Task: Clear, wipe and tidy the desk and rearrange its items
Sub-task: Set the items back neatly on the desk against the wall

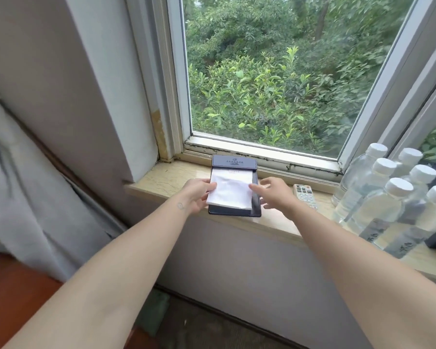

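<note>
On the sill (161, 178), near remote (305, 195) and bottles (388, 205), left fingers (210, 186) pinch the notepad (230, 193), right fingers (256, 189) spread.

Marble sill (166, 178): dark notepad holder (234, 162), remote (305, 195), water bottles (378, 205).

Dark blue notepad holder (234, 161) lying flat on a stone window sill (166, 180); on the holder, a white paper pad (230, 191), slightly askew; left hand (198, 195) grips the pad's left edge; right hand (275, 193), fingers extended, touches its right edge; right of the holder, a remote control (305, 196), then capped water bottles (388, 197); left of it, a grey curtain (23, 197).
</note>
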The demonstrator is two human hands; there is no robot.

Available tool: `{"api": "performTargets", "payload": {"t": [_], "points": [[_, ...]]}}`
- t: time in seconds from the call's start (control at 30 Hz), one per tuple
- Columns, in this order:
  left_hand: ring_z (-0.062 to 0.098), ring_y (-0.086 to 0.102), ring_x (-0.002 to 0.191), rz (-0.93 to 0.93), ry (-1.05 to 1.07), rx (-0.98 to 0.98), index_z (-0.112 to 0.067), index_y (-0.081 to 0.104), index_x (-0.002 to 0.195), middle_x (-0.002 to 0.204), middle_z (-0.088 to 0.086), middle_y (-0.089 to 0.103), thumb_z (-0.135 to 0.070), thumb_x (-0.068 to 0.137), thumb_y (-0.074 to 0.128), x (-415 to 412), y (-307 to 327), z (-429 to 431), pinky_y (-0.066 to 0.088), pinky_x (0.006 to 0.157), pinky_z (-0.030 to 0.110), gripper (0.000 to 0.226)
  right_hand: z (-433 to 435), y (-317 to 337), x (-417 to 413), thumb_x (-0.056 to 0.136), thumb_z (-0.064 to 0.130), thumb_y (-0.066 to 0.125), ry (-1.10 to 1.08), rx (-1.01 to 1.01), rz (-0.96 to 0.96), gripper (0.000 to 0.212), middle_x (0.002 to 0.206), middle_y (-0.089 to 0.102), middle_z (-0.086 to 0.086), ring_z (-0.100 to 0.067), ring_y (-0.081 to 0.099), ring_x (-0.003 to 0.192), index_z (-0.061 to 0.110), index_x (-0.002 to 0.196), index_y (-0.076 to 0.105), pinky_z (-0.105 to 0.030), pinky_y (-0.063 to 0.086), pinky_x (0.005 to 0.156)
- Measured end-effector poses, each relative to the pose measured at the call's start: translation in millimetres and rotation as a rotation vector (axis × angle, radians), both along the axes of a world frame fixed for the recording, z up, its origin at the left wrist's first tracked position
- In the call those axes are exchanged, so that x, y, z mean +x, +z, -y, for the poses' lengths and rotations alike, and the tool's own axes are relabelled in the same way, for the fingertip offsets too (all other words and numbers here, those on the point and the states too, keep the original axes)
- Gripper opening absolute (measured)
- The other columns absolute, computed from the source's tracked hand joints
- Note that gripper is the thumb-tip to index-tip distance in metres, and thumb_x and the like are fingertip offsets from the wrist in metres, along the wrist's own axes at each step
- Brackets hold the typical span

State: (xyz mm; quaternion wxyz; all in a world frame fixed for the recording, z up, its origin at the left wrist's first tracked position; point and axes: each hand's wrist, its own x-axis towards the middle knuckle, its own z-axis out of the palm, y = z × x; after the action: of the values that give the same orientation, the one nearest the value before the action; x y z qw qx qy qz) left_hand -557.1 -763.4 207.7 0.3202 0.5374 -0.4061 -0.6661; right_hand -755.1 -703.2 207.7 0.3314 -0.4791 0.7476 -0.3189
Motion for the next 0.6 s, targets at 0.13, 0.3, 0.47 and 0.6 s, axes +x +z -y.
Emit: {"api": "performTargets", "payload": {"t": [0.13,0.3,0.47,0.6], "points": [[0.020,0.066,0.091,-0.038,0.004,-0.016,-0.009,0.061,0.104,0.103,0.009,0.068,-0.001,0.097,0.056,57.7,0.1,0.3,0.055,0.084,0.029,0.011,25.2,6.1,49.1,0.092,0.036,0.065,0.020,-0.036,0.160,0.042,0.078,0.060,-0.005,-0.018,0.060,0.060,0.004,0.117,0.060,-0.031,0.054,0.058],[0.015,0.065,0.073,-0.015,0.146,-0.043,-0.012,0.062,0.091,0.086,0.005,0.068,0.000,0.095,0.052,139.3,9.1,-14.9,0.053,0.063,0.024,0.016,51.4,5.9,126.4,0.088,0.039,0.068,0.176,0.024,0.185,0.030,0.082,0.063,-0.006,-0.019,0.061,0.061,0.010,0.095,0.062,-0.034,0.057,0.065],[0.016,0.060,0.071,-0.036,0.346,0.034,-0.015,0.063,0.093,0.083,0.002,0.063,-0.029,0.098,0.056,226.9,12.3,-36.6,0.052,0.060,0.025,0.016,67.0,7.4,220.8,0.084,0.029,0.075,0.393,0.049,0.181,0.022,0.072,0.063,-0.005,-0.020,0.061,0.063,0.012,0.081,0.061,-0.037,0.060,0.067],[0.012,0.065,0.085,0.100,0.525,-0.038,-0.014,0.058,0.123,0.113,0.006,0.068,-0.028,0.100,0.058,301.9,4.9,-63.4,0.051,0.063,0.025,0.027,66.6,10.5,304.3,0.084,0.032,0.076,0.554,0.092,0.186,0.025,0.075,0.067,-0.003,-0.018,0.066,0.065,0.012,0.092,0.064,-0.034,0.062,0.065]]}}
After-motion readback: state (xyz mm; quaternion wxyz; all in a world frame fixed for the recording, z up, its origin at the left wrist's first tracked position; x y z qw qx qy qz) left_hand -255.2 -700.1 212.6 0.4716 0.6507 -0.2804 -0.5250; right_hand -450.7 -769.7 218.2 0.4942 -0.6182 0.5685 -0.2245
